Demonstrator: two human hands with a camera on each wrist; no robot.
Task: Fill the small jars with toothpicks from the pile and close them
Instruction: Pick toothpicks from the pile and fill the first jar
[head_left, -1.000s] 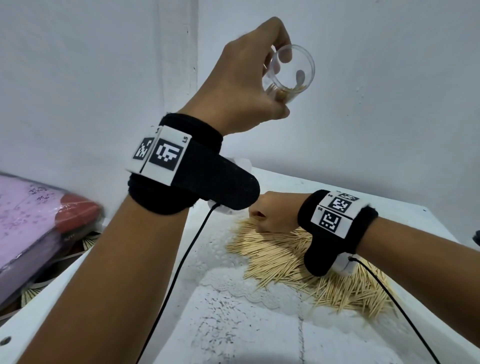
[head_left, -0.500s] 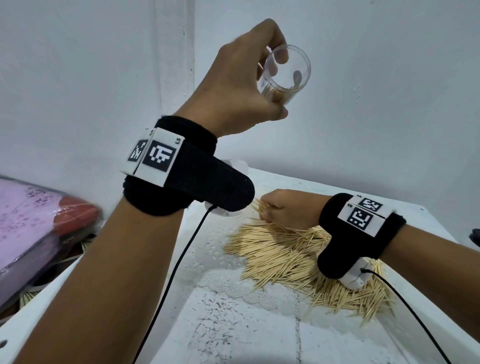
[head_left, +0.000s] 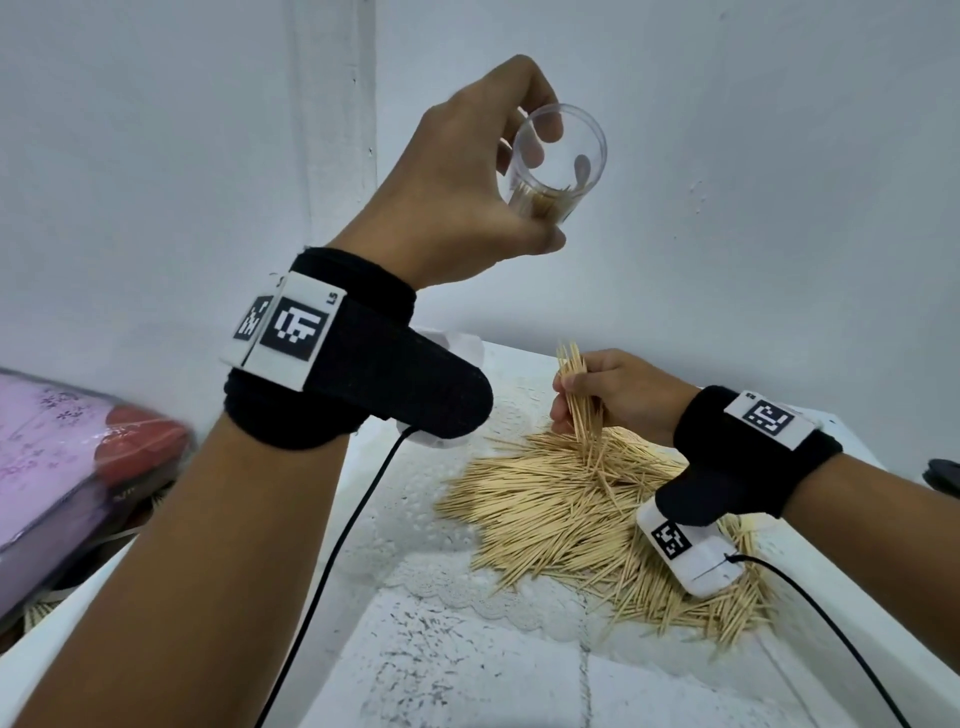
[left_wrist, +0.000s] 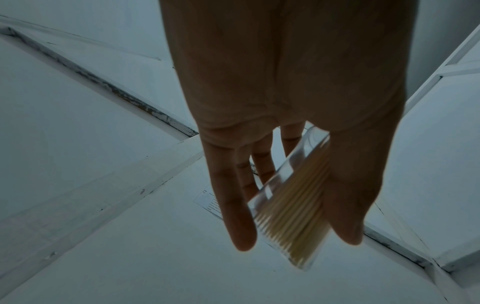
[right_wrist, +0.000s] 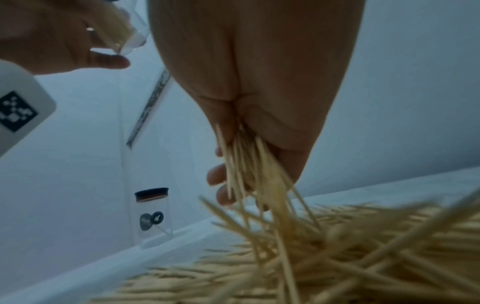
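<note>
The pile (head_left: 597, 519) of toothpicks sits on the white tabletop (head_left: 467, 675), close to its far edge at the wall. Right hand (head_left: 618, 395) clenches a bundle (head_left: 579, 395) just above the pile. Left hand (head_left: 467, 171), high above it, grips the tilted open jar (head_left: 558, 161). A capped jar (right_wrist: 153, 218) stands beyond the pile.

Head view: bright, even, soft light; white wall (head_left: 727, 156) without glare, only faint shadows under the toothpick pile (head_left: 587, 509).
Edges: wide-angle bend; pink package (head_left: 62, 467) at the left smeared.
Left wrist view: dim, bluish; left hand (left_wrist: 285, 102) a backlit dark shape, open jar (left_wrist: 291, 201) blurred.
Right wrist view: dim, soft and grainy; right hand (right_wrist: 259, 92) shaded, near toothpicks out of focus, capped jar (right_wrist: 153, 218) somewhat clearer.
</note>
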